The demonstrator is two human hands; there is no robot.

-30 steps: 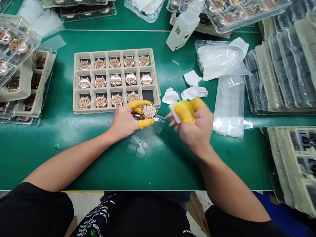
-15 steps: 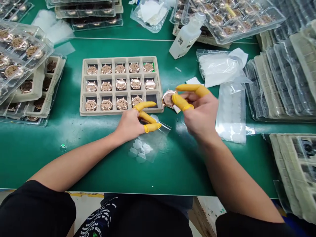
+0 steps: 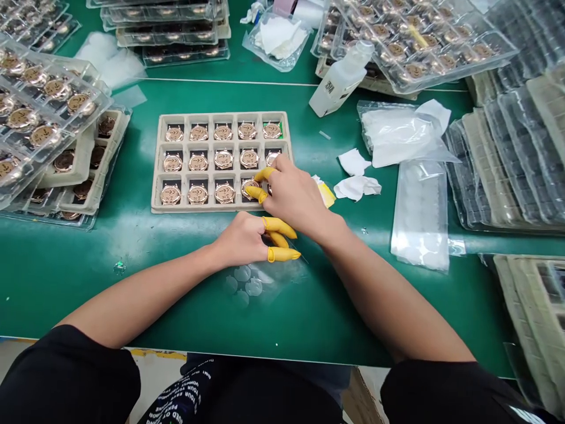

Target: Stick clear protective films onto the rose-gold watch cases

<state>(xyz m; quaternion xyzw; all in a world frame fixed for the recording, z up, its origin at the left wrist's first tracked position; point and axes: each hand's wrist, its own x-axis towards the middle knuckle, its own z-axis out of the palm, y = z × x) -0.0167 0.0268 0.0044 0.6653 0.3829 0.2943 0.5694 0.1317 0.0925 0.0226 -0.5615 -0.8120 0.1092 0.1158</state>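
A beige tray (image 3: 155,176) holds three rows of rose-gold watch cases (image 3: 198,193). My right hand (image 3: 293,197), yellow finger cots on thumb and forefinger, reaches over the tray's bottom right compartment. Its fingertips are pinched down there on a watch case that the hand mostly hides. My left hand (image 3: 245,238) lies on the green table just in front of the tray. Its yellow-capped fingers are stretched out, resting on a clear film sheet (image 3: 247,285) that carries round stickers.
Stacked trays of watch cases (image 3: 53,118) stand at the left and along the back. A white bottle (image 3: 339,79), crumpled white wipes (image 3: 357,187), a small yellow-and-white piece (image 3: 326,193) and a clear bag (image 3: 419,212) lie to the right. Further right, more stacked trays (image 3: 507,147).
The watch case went from my left hand to my right. My right hand then carried it left and down onto the tray's last compartment. My left hand lowered onto the film.
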